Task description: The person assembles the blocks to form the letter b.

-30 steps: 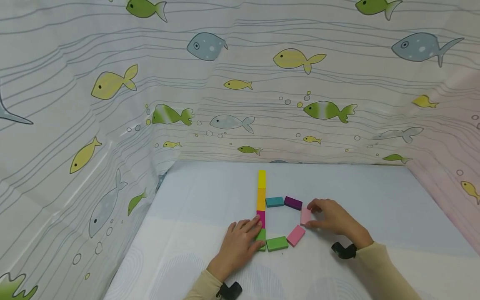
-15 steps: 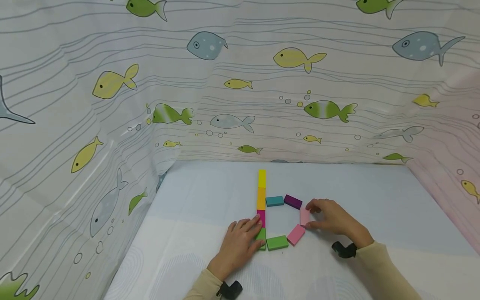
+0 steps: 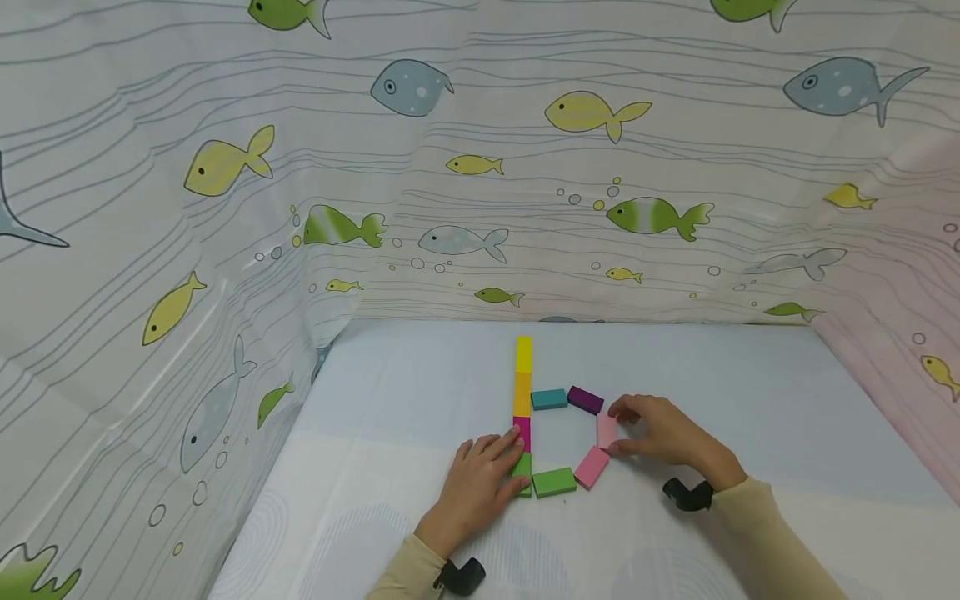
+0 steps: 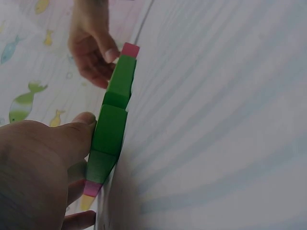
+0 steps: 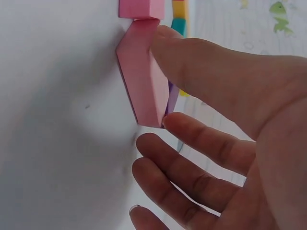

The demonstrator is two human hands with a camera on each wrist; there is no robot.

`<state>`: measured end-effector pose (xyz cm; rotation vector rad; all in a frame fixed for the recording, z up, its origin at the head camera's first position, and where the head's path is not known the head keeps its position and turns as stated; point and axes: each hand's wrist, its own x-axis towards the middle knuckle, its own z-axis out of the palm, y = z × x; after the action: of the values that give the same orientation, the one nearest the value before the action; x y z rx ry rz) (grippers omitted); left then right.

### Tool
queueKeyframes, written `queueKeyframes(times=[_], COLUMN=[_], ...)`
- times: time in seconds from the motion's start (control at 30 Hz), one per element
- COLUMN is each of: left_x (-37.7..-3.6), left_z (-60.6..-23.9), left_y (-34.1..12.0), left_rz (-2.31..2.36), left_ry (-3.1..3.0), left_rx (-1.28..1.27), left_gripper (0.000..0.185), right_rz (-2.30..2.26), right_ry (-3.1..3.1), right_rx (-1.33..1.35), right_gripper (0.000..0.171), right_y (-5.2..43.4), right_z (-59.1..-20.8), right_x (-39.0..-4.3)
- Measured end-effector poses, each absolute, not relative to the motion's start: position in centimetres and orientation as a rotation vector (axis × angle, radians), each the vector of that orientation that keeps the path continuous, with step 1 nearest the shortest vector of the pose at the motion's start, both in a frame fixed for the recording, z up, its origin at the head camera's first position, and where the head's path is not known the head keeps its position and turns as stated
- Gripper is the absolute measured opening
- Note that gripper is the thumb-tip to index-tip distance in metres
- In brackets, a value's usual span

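Observation:
Flat coloured blocks form a straight column with a loop on its right. My left hand [image 3: 480,487] rests with extended fingers on the column's magenta block [image 3: 523,427] and green block [image 3: 525,492]. At the loop's right side, my right hand [image 3: 660,429] pinches a pale pink block [image 5: 141,76] by its two ends, between thumb and index finger; its other fingers stay off it. A darker pink block [image 3: 592,467] adjoins its near end, and a purple block [image 3: 585,399] lies by its far end. Another green block [image 3: 554,482] closes the loop's bottom.
An orange block [image 3: 522,394] and a yellow block [image 3: 523,354] continue the column away from me. A teal block [image 3: 549,400] joins the column to the purple one. Behind the white table [image 3: 750,392] hangs a fish-print curtain [image 3: 465,200].
My right hand has shifted the pale pink block slightly left, closer to the purple and darker pink blocks. My left hand has stayed in place on the column.

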<state>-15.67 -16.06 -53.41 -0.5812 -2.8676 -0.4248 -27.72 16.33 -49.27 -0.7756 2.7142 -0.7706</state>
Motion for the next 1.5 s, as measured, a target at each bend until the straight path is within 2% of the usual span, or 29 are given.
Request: queueKeyframes(times=[0.33,0.63,0.77,1.07,1.3,1.5], left_x=[-15.7,-15.8,-15.8,-15.8,-15.7,-15.7], left_z=[-53.5,-53.5,-53.5,-53.5,-53.4,-53.4], left_y=[-16.1,-16.0,-16.0,-16.0,-16.0,-16.0], left_rz=[-0.423,-0.434,-0.444,-0.436,-0.434,-0.435], left_ry=[-2.873,-2.883,-2.887,-2.894,-2.896,-2.894], left_rx=[-0.571,-0.577,-0.577,-0.57,-0.565,-0.567], left_gripper=[0.055,0.056,0.056,0.056,0.057,0.057], right_rz=[-0.857,-0.818,-0.796,-0.784,-0.814,-0.825], right_ry=[2.738,2.618,2.587,2.588,2.541,2.516], right_rx=[-0.859,-1.022,-1.077,-1.102,-1.092,-1.106], right_gripper=[0.05,0.028,0.023,0.019,0.027,0.022], right_y=[16.5,15.5,15.5,15.5,15.1,14.9], right_z=[-49.3,-49.3,-49.5,-49.7,-49.5,-49.7], right_x=[-28.2,-27.0,-26.9,-26.9,-26.9,-26.7])
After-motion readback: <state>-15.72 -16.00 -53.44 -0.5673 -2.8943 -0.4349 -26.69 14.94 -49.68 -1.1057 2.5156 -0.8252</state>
